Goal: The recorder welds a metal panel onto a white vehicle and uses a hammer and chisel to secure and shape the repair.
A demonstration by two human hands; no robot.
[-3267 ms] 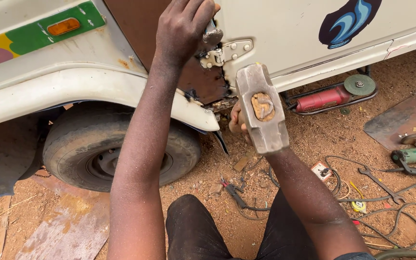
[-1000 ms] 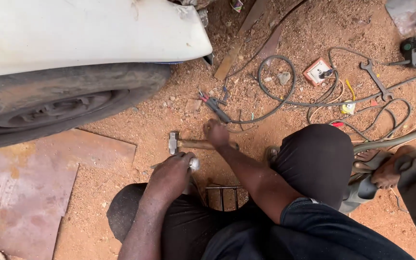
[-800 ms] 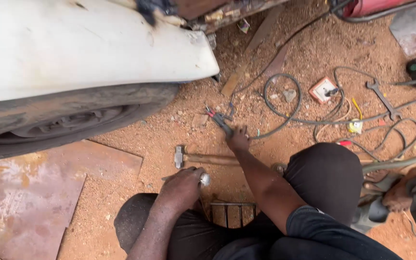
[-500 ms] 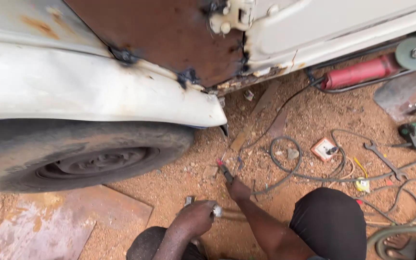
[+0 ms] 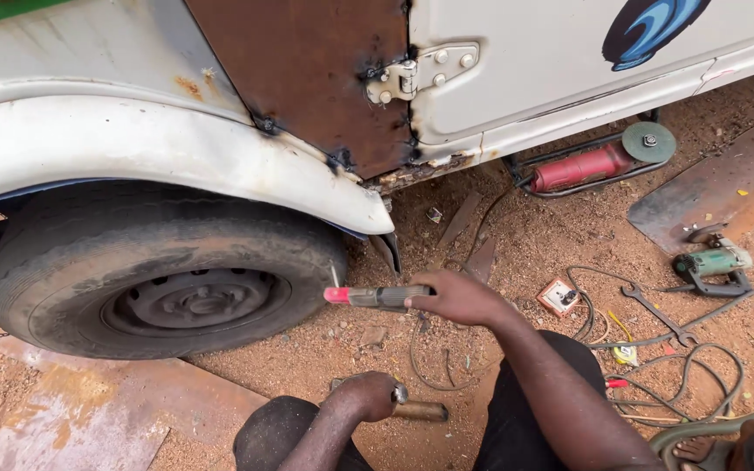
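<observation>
Right hand (image 5: 457, 298) raised in front of the tyre (image 5: 163, 277), fingers curled tight around the handle end of a long tool (image 5: 375, 296) with a red tip; tool held level, tip pointing toward the wheel, clear of the rubber. What kind of tool it is, I cannot tell. Left hand (image 5: 366, 394) low by the knee, closed over the head end of a hammer (image 5: 412, 408) lying on the red dirt ground (image 5: 517, 235), its wooden handle sticking out to the right.

Above: white vehicle body with a rusty brown patch panel (image 5: 316, 78) and a metal hinge (image 5: 421, 70). On the ground to the right: red angle grinder (image 5: 591, 161) under the sill, green power tool (image 5: 713, 262), spanner (image 5: 656, 314), loose cables (image 5: 682, 366). Rusted metal sheet (image 5: 89, 410) lies below the tyre.
</observation>
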